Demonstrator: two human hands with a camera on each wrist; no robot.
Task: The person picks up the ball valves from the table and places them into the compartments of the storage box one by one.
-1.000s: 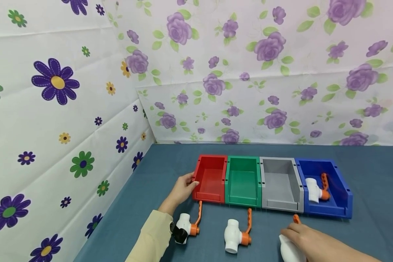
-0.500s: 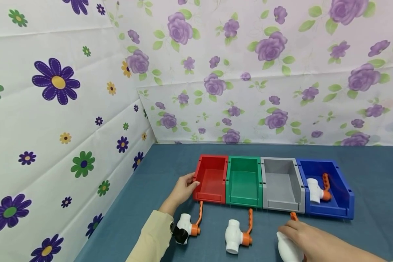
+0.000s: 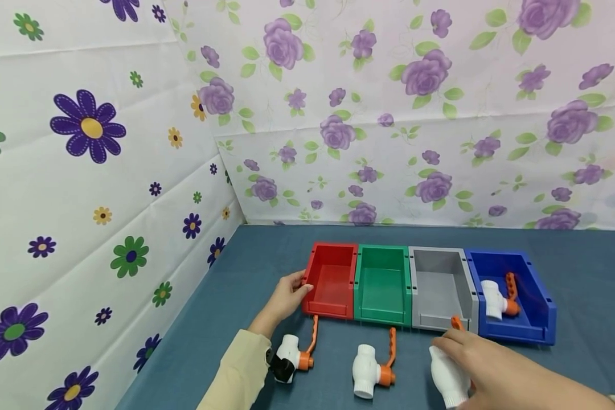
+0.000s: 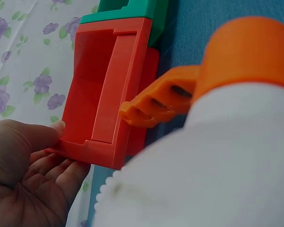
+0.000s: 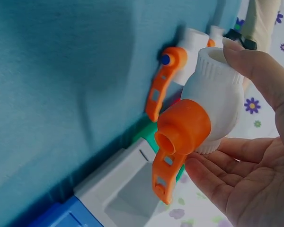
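Note:
My right hand [image 3: 474,364] holds a white ball valve [image 3: 448,376] with an orange handle, just in front of the grey bin [image 3: 443,324]. In the right wrist view the thumb lies at one end of the valve and the fingers at the other. My left hand [image 3: 285,296] pinches the left wall of the red bin [image 3: 328,310], thumb inside and fingers beneath in the left wrist view. One valve [image 3: 289,350] lies near the left wrist, partly covered by a black wrist device. A second valve [image 3: 365,370] lies before the green bin [image 3: 381,316].
The blue bin [image 3: 517,333] at the row's right end contains another white and orange valve [image 3: 493,299]. All the bins stand side by side on a dark blue table [image 3: 266,245]. Flowered cloth [image 3: 333,171] hangs behind and at the left.
My right hand has lifted the valve slightly and moved it a little left and forward, toward the grey bin. The left hand stays on the red bin.

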